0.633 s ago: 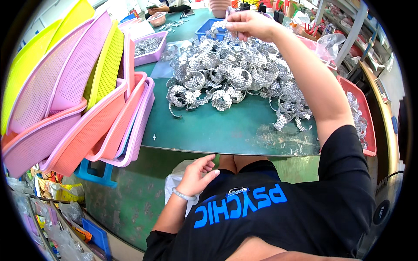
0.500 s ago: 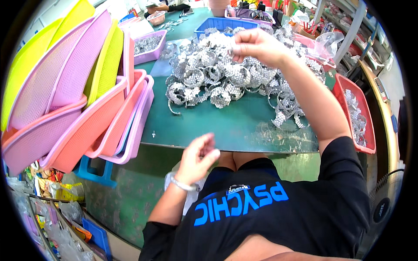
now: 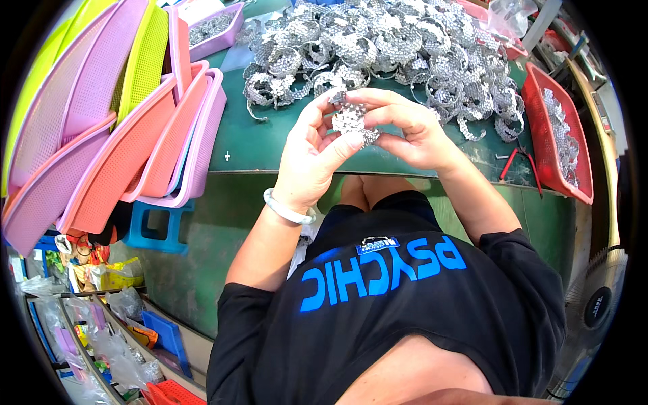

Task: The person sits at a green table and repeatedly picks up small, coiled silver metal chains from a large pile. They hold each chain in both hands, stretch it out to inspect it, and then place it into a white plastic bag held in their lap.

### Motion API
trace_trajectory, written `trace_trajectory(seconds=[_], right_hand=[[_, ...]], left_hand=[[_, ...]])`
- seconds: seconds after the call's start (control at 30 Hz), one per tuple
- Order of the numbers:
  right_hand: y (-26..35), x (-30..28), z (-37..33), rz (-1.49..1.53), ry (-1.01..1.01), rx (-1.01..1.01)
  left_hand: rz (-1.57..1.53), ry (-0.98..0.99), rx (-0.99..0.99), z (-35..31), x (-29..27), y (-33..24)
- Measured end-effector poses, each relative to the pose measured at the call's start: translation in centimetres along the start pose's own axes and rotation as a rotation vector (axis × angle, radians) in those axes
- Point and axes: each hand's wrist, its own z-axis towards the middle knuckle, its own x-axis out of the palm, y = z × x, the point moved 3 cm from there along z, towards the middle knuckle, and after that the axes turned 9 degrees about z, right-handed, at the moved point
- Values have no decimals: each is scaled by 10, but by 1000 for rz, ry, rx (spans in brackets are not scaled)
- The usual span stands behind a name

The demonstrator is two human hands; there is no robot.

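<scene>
Just over the near edge of the green table [image 3: 270,152], a silver openwork metal cuff bracelet [image 3: 349,119] is held between both hands. My left hand [image 3: 310,152] grips it from the left, with the thumb across its lower part. From the right, the thumb and fingers of my right hand [image 3: 413,131] pinch its side. Fingers cover part of the piece. Beyond my hands spreads a large heap of similar curved silver cuff bracelets [image 3: 405,57].
Nested pink, purple and yellow-green plastic baskets [image 3: 145,135] stand at the left, near a blue stool [image 3: 158,243]. To the right are red-handled pliers [image 3: 518,162] and a red basket [image 3: 586,192] holding silver pieces. A small cross-shaped piece [image 3: 227,156] lies on the table. A fan [image 3: 597,307] stands lower right.
My right hand has come back from the heap toward me. My left hand has risen to meet it, and both now hold a cuff bracelet. The view has tilted down.
</scene>
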Motion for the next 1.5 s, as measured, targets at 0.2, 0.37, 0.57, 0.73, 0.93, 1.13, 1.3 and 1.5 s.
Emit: trace_trajectory(seconds=[0.2,0.37,0.57,0.73,0.93,1.13,1.3,1.5], right_hand=[[-3,0,-16,140,-137,94],[-11,2,-23,321,-151,191],[-17,1,-28,371,-166,209],[-18,1,-30,374,-185,189],[-15,2,-31,348,-198,173],[-13,3,-30,327,-212,162],[-6,4,-28,199,-235,135],[-7,7,-27,176,-309,52]], left_hand=[[108,-24,8,-2,9,3],[276,-65,81,-2,9,15],[499,-65,236,0,11,16],[497,-54,242,0,12,19],[498,-37,258,-1,11,20],[374,-43,197,-3,14,14],[-123,-1,21,-2,8,22],[-403,91,-70,-4,3,31]])
